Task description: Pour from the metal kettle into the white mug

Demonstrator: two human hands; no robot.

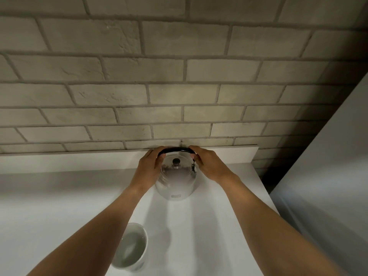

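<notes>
The shiny metal kettle (176, 181) stands upright on the white counter near the back wall, with a dark knob on its lid and a black arched handle across the top. My left hand (149, 166) grips the left end of that handle. My right hand (207, 163) grips the right end. The white mug (131, 248) stands on the counter near the front, under my left forearm, which hides part of its rim. Clear liquid shows inside the mug.
The white counter (59, 206) ends at a raised white ledge (79, 161) against a grey brick wall. A tall white surface (328, 176) rises on the right, with a dark gap between it and the counter's right edge.
</notes>
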